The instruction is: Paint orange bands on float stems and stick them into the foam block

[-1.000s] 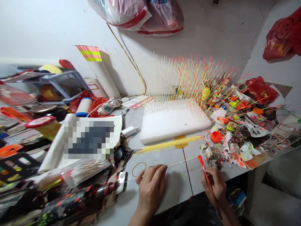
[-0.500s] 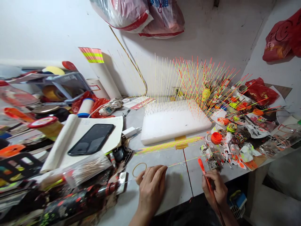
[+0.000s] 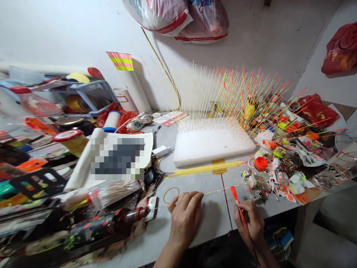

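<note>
My left hand point(image 3: 186, 214) is closed on a thin stick point(image 3: 220, 190), whose yellow-green and red length runs out to the right over the table. In my right hand point(image 3: 251, 219) is a brush point(image 3: 242, 216) with an orange-red tip, which lies close to the stick; whether they touch I cannot tell. Beside my left fingertips lies a rubber band point(image 3: 171, 190). Beyond both hands a bundle of yellow sticks point(image 3: 192, 170) rests along the front of a white foam block point(image 3: 206, 150). Many thin yellow and red sticks stand up from that block.
A pixelated dark shape covers part of white paper point(image 3: 83, 163) at left. A painted machine point(image 3: 97, 229) lies near my left hand. To the right are an orange cap point(image 3: 260, 163) and paint-stained scraps point(image 3: 298, 182). Plastic bags point(image 3: 206, 22) hang above.
The view has shifted, so most things appear further right. My right hand and the brush have moved left along the stick, toward my left hand. Both hands keep their hold.
</note>
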A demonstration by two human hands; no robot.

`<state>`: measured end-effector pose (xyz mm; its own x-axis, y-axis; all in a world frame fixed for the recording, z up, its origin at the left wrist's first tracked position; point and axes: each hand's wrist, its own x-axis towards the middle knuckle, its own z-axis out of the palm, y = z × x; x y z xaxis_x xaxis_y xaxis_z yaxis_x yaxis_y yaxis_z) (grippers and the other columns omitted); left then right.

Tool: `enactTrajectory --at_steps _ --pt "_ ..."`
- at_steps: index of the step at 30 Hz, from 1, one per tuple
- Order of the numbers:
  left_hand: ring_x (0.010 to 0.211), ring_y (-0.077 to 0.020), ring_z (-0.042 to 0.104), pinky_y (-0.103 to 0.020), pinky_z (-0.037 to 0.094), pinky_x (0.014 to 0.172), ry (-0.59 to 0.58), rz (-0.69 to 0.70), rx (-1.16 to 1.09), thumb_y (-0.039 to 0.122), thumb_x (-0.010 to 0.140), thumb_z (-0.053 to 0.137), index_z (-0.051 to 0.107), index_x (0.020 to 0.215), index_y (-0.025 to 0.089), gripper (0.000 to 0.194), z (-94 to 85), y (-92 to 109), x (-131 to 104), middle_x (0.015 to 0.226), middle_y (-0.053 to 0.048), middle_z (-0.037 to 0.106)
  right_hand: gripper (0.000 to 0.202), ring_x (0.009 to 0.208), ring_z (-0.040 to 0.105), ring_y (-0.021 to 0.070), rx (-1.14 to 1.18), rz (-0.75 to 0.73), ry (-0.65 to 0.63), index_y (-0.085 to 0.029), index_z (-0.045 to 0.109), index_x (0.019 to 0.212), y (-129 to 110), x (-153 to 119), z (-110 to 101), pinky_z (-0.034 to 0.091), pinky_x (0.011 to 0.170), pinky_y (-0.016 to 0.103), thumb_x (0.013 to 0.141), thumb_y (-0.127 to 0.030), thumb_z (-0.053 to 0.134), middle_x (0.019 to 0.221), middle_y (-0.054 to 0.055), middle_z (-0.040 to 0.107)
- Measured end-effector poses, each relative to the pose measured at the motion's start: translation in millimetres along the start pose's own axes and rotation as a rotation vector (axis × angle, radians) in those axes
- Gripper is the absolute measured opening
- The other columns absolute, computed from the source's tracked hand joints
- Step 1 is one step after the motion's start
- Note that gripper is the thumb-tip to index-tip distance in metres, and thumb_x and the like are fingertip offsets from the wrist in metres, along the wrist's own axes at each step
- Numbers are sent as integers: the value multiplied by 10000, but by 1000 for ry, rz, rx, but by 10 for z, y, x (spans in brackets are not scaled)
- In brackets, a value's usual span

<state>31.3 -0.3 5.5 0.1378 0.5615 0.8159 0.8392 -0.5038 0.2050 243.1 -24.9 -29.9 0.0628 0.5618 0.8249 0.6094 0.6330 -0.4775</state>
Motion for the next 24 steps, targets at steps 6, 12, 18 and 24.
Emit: enactTrajectory --at_steps 6,12,18,24 --pt "770 -133 642 -319 362 819 -10 -24 -29 115 965 522 621 979 210 138 -3 10 -13 853 2 705 133 719 651 136 -22 -2 -1 -209 606 979 -11 24 -5 537 599 215 922 -92 577 799 16 664" --pt "780 -137 641 -323 355 823 -7 -40 -37 107 964 520 622 986 210 146 14 7 -33 856 -1 704 123 717 660 137 -25 -3 12 -208 612 973 -9 25 -29 531 582 208 923 -100 581 792 17 668" --pt "778 -135 644 -327 358 829 -1 -45 -33 113 964 512 623 992 221 158 20 7 -36 852 5 707 161 704 647 132 30 -3 5 -206 607 968 -76 1 -64 533 590 206 905 -62 573 776 14 657" --pt "761 -131 640 -334 348 819 7 -53 -21 108 948 519 625 969 226 160 13 31 -25 842 9 713 194 729 639 143 107 -10 -55 -215 600 1020 -150 -69 4 558 650 251 902 -63 582 808 17 656"
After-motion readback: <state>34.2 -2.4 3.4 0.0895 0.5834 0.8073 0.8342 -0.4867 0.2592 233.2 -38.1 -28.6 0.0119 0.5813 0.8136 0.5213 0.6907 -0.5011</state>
